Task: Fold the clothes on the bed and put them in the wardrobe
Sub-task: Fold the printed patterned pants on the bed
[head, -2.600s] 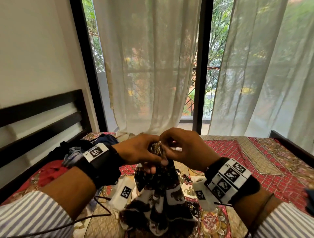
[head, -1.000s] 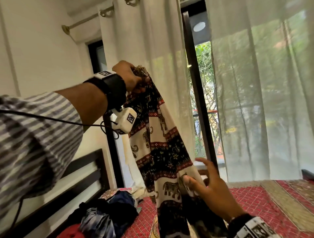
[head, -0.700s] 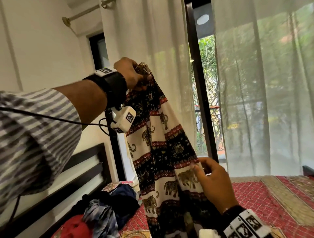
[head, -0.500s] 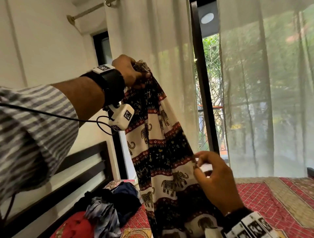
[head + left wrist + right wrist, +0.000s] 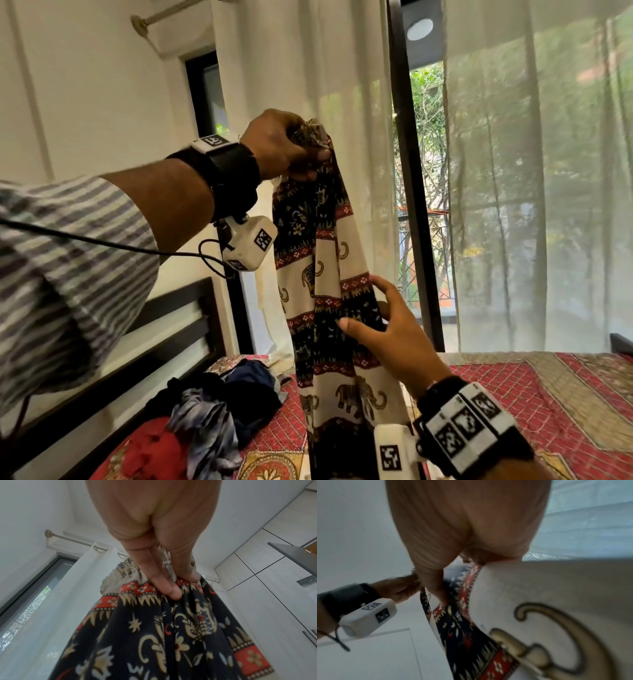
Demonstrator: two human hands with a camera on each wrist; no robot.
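Your left hand (image 5: pixel 277 144) is gripping the gathered top of the elephant-print garment (image 5: pixel 322 274), fingers (image 5: pixel 164 585) curled and pressed together around the bunched fabric, holding it up high in front of the sheer curtains (image 5: pixel 342 102). The garment is hanging straight down, its lower end reaching the red patterned bedspread (image 5: pixel 513 394). Your right hand (image 5: pixel 390 329) is reaching in partway down the hanging cloth, fingers spread and loosely bent, thumb in front and the others going behind the right edge; you cannot tell whether they are closing on it. A heap of unfolded clothes (image 5: pixel 212 407) is lying on the bed beside the dark headboard (image 5: pixel 102 359).
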